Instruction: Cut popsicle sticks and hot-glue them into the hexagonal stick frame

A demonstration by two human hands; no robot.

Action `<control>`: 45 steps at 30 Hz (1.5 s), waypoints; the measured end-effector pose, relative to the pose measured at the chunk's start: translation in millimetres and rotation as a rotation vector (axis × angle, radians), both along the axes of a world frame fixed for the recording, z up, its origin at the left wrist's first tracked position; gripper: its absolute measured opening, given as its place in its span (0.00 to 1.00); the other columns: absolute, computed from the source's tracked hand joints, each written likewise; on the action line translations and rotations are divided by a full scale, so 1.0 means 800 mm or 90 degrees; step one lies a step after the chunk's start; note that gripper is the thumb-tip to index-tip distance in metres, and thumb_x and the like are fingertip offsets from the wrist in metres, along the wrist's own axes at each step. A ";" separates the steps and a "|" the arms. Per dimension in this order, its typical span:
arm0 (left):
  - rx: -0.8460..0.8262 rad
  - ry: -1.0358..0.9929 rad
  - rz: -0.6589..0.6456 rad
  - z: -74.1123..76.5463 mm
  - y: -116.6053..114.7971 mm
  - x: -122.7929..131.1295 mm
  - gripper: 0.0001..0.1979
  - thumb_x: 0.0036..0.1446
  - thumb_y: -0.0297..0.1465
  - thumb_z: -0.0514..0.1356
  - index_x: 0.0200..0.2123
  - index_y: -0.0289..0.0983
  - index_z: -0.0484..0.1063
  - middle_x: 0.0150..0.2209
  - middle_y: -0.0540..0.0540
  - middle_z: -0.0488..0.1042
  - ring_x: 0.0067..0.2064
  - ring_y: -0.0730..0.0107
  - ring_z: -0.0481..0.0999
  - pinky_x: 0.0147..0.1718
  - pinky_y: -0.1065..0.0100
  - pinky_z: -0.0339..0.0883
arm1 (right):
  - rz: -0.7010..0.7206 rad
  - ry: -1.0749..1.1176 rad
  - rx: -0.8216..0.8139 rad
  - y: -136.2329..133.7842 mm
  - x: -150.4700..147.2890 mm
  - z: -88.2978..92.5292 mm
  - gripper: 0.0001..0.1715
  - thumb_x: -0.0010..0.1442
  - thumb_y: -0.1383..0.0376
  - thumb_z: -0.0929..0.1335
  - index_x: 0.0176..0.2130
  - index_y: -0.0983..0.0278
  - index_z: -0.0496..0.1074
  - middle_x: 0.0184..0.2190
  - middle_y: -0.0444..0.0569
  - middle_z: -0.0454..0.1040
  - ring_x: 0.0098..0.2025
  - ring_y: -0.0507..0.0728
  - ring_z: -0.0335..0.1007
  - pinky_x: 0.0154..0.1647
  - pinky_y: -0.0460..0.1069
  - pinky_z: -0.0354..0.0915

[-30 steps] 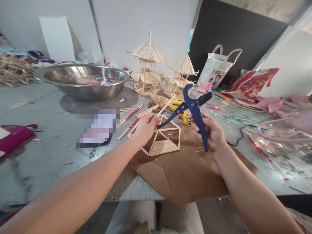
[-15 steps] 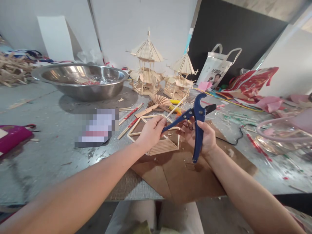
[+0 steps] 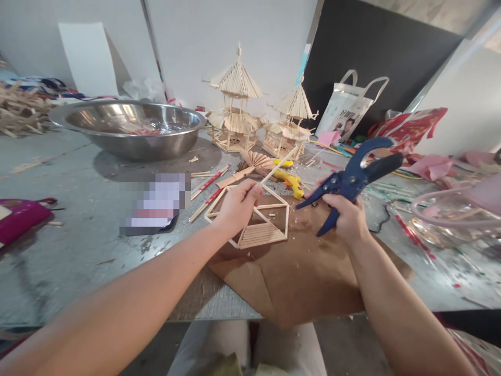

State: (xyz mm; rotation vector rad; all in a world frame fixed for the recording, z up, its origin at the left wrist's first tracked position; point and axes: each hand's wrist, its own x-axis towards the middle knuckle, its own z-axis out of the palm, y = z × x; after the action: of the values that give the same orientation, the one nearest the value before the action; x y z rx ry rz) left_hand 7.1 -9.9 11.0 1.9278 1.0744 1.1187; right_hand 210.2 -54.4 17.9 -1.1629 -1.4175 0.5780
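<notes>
Between the closed fingers of my left hand (image 3: 237, 206) is a thin wooden stick (image 3: 278, 166) that slants up and to the right. Below that hand lies a flat polygonal stick frame (image 3: 263, 237), partly filled with a row of parallel sticks. My right hand (image 3: 349, 216) is wrapped round a blue-handled pipe cutter (image 3: 352, 175), raised to the right of the frame with its jaws apart. Under the frame is a brown cardboard sheet (image 3: 309, 282). Just beyond it rests a yellow glue gun (image 3: 291, 181), and a folded paper fan (image 3: 254, 163) sits to its left.
Two stick pagodas (image 3: 237, 120) stand at the back. A steel basin (image 3: 144, 151) is on the left, with a phone (image 3: 156, 203) in front of it. Loose sticks (image 3: 207, 183) lie by the phone. Farther right are a white bag (image 3: 340, 112) and a clear plastic container (image 3: 442, 230).
My right hand has carried the pipe cutter up and to the right, away from my left hand and the stick. My left hand has shifted slightly left, still pinching the stick.
</notes>
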 end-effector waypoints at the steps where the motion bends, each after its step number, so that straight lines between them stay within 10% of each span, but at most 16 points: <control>1: 0.007 -0.008 0.004 0.001 0.000 -0.002 0.14 0.55 0.38 0.46 0.24 0.36 0.60 0.17 0.54 0.59 0.21 0.79 0.59 0.22 0.75 0.55 | -0.091 -0.081 0.023 0.003 0.004 -0.001 0.17 0.44 0.60 0.61 0.36 0.62 0.65 0.28 0.48 0.68 0.32 0.58 0.66 0.36 0.54 0.61; 4: 0.031 -0.031 -0.001 0.004 -0.001 -0.003 0.14 0.55 0.38 0.46 0.24 0.35 0.61 0.17 0.54 0.59 0.21 0.79 0.58 0.21 0.75 0.54 | -0.262 -0.353 0.026 0.012 0.009 -0.006 0.19 0.41 0.63 0.63 0.37 0.63 0.64 0.30 0.49 0.67 0.33 0.58 0.63 0.35 0.54 0.60; 10: 0.047 -0.035 -0.046 0.003 -0.005 -0.001 0.14 0.56 0.38 0.46 0.25 0.35 0.61 0.16 0.55 0.58 0.20 0.79 0.57 0.21 0.75 0.53 | -0.235 -0.565 -0.055 0.012 -0.007 -0.012 0.24 0.42 0.66 0.61 0.43 0.64 0.61 0.35 0.53 0.68 0.37 0.61 0.63 0.36 0.53 0.59; 45: -0.009 -0.016 -0.125 -0.005 -0.011 0.011 0.14 0.54 0.34 0.49 0.19 0.35 0.57 0.13 0.56 0.55 0.18 0.80 0.55 0.19 0.75 0.50 | -0.103 -0.603 -0.086 0.003 -0.038 -0.017 0.20 0.43 0.66 0.62 0.40 0.64 0.60 0.34 0.51 0.67 0.36 0.58 0.64 0.35 0.49 0.59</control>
State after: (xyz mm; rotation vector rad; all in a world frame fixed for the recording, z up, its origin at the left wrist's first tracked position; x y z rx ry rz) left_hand 16.0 -18.4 7.2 1.9560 0.8569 1.0203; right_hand 179.8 -51.8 4.3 -1.7581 -2.0505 -0.0357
